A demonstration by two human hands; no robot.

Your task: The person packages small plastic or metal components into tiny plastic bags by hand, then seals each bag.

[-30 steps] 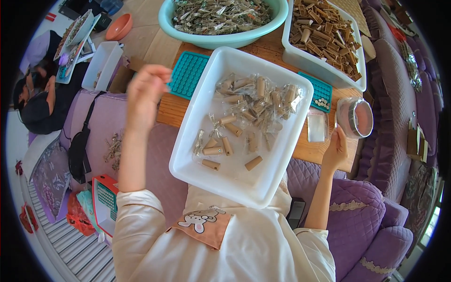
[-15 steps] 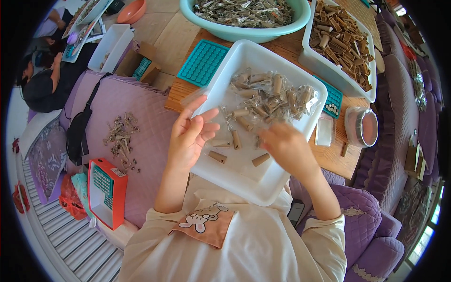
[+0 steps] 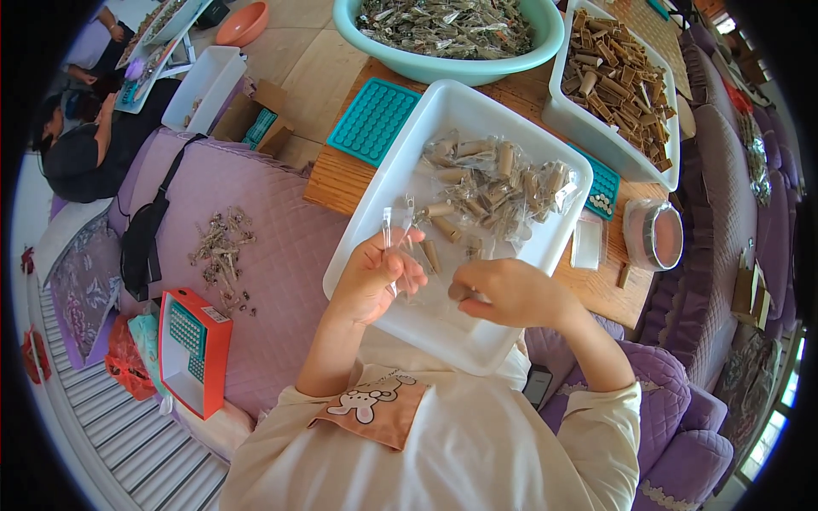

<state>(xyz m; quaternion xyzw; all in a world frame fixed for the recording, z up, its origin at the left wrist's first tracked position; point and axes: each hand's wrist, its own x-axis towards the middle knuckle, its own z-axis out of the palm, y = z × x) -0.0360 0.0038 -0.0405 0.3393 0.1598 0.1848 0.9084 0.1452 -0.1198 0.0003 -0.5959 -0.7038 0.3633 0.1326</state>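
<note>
Clear plastic sleeve [image 3: 399, 234] is pinched upright by the curled left hand [image 3: 368, 277] above the near white tray [image 3: 400, 166]; a small brown piece [image 3: 458, 292], presumably for insertion, is gripped by the right hand [image 3: 509, 294].

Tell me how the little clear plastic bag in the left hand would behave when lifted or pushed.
The clear plastic bag looks thin and see-through, so it is probably floppy and very light. Its glossy film may slip between the fingers of the left hand. Pushed across the white tray, it would likely crumple or slide rather than roll, unlike the brown tubes.
</note>
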